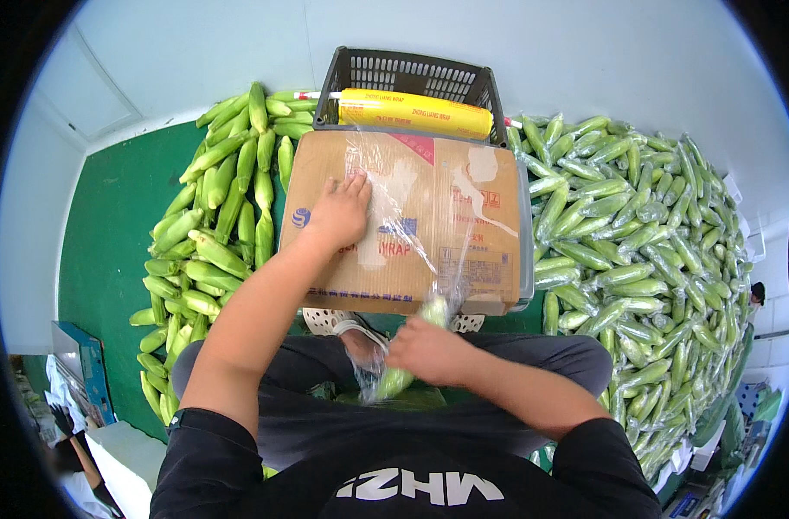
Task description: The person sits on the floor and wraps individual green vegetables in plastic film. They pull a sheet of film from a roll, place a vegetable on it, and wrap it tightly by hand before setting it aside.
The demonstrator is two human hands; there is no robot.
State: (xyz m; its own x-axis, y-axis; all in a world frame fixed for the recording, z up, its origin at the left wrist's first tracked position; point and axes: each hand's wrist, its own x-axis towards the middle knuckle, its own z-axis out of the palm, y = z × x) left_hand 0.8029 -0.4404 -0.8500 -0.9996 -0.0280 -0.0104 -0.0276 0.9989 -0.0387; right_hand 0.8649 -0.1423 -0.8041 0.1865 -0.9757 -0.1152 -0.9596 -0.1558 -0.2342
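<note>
A flat cardboard box (325, 259) lies before me, and a loose sheet of clear cling film (412, 233) stretches across it. My left hand (344, 210) rests on the cardboard at the film's left edge, its fingers extended and holding nothing. Closer to my lap, my right hand (425, 350) is closed round an ear of corn (434, 310) in its husk. Clear film hangs about this corn and runs up onto the box. Beyond the cardboard, a yellow roll of cling film (414, 114) sits across a black plastic crate (416, 71).
Unwrapped corn ears (221, 182) are piled on the green floor (109, 216) to the left. A large heap of film-wrapped corn (637, 242) fills the right side. White walls (204, 52) stand behind. Another person's dark-gloved hand (63, 420) shows at the lower left.
</note>
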